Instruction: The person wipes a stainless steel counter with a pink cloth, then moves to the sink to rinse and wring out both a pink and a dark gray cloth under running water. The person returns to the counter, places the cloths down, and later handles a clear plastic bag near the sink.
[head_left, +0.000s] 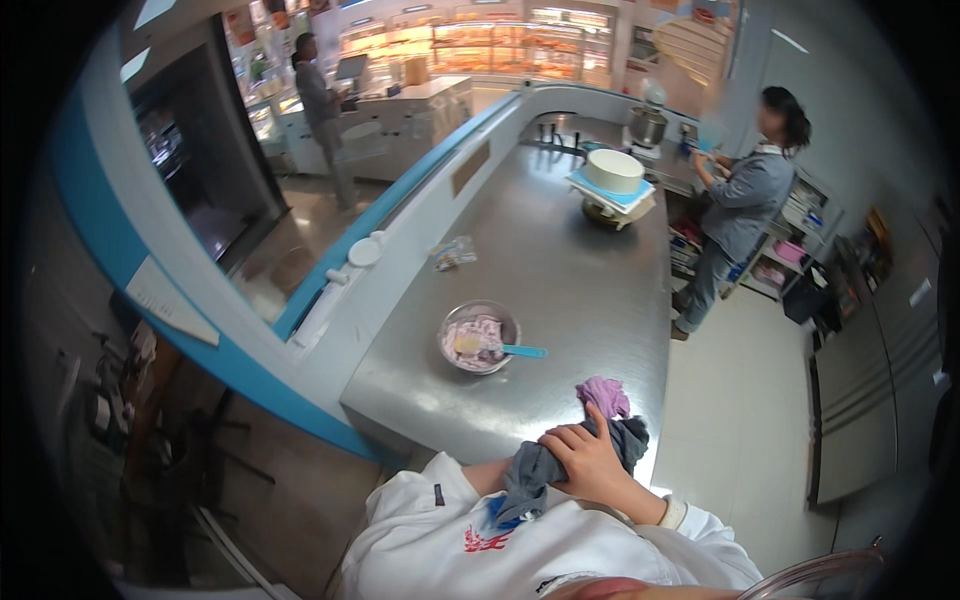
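A dark grey cloth (536, 472) is bunched up in front of my chest, above the near end of the steel table. My right hand (589, 459) grips it from above, fingers bent over the fabric and thumb pointing away from me. From the left, my left forearm (486, 477) runs under the same cloth, which hides my left hand. Just beyond, a crumpled purple cloth (602, 396) lies on the table. Farther left stands a metal bowl (516, 330) of pinkish cream (472, 335). A spatula with a blue handle (525, 351) rests in it, its handle over the rim.
On the steel table (540, 285) lies a small clear plastic packet (455, 253). A white-frosted cake (615, 171) stands on a stand toward the far end, near a stand mixer (649, 120). One person (754, 187) holds a piping bag at right; another person (319, 97) stands beyond the partition (420, 210).
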